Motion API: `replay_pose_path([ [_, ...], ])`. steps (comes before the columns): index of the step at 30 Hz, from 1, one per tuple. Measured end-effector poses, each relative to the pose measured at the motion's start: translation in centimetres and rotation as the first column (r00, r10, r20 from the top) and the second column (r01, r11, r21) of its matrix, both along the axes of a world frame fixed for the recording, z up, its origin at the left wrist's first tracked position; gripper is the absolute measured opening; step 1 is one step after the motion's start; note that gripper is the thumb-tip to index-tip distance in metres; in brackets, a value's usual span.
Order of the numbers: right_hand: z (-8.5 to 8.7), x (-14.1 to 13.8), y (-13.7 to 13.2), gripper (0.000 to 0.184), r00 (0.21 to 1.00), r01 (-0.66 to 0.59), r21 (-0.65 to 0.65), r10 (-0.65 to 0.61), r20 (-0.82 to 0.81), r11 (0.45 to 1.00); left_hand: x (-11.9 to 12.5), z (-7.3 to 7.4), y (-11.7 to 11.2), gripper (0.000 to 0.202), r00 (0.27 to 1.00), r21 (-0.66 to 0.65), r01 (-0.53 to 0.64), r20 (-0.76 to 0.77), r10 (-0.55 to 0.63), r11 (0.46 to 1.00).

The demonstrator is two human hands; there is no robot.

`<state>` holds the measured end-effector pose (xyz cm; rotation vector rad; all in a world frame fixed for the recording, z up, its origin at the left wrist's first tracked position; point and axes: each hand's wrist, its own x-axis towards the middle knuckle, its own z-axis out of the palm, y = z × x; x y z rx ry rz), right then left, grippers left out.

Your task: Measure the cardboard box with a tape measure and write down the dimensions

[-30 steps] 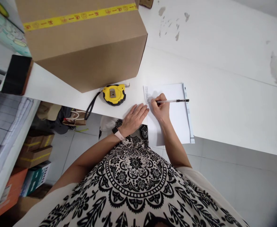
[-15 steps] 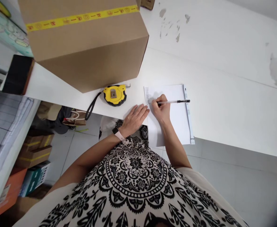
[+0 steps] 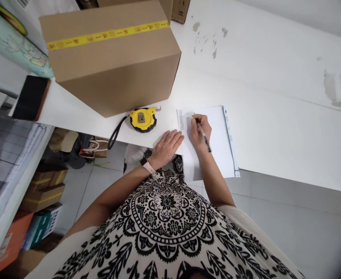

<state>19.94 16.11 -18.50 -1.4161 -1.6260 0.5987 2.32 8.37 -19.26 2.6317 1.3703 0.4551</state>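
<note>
My right hand (image 3: 200,131) is closed round a pen (image 3: 203,135) and rests on a white sheet of paper (image 3: 217,143) that overhangs the front edge of the white table (image 3: 275,124). The pen tip is near the sheet's top left, beside a narrow column of small print. Just left of the sheet my left hand (image 3: 167,146) lies flat on the table edge, fingers stretched out, a watch on its wrist. A yellow tape measure (image 3: 143,119) with a black strap sits a little to the left of that hand.
A large taped cardboard box (image 3: 112,58) stands on the table behind the tape measure. A dark block (image 3: 31,99) lies at the table's left end. Shelves and stacked boxes (image 3: 42,190) fill the floor at left. The wall behind is stained.
The pen has swung from pointing right across the sheet to lying back along my right wrist. The view has tilted slightly. My left hand has stayed put.
</note>
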Motion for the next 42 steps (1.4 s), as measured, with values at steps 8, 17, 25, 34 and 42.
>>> replay_pose_path([
  [8,-0.2,2.1,0.6,0.058,0.856,-0.073,0.021,0.052,0.515,0.997,-3.0,3.2,-0.1,0.044,0.937,0.128,-0.15,0.335,0.1,0.98],
  [17,0.8,-0.4,1.0,0.045,0.892,-0.111,0.077,0.065,0.448,0.991,-8.7,2.2,4.1,0.078,0.806,0.047,-0.55,0.289,0.516,0.834],
  [25,2.1,-4.1,1.3,0.033,0.965,-0.236,-0.037,0.238,0.107,0.971,-9.5,2.9,4.2,0.087,0.748,-0.047,-0.538,0.433,0.502,0.842],
  [34,4.6,-7.8,0.1,0.045,0.733,-0.556,-0.172,0.382,-0.563,0.813,-9.6,5.1,0.1,0.09,0.693,-0.271,-0.322,0.586,0.42,0.907],
  [42,5.0,-7.7,1.5,0.048,0.651,-0.665,-0.222,0.408,-0.641,0.713,-12.1,7.1,-1.2,0.09,0.548,-0.539,-0.3,0.578,0.605,0.787],
])
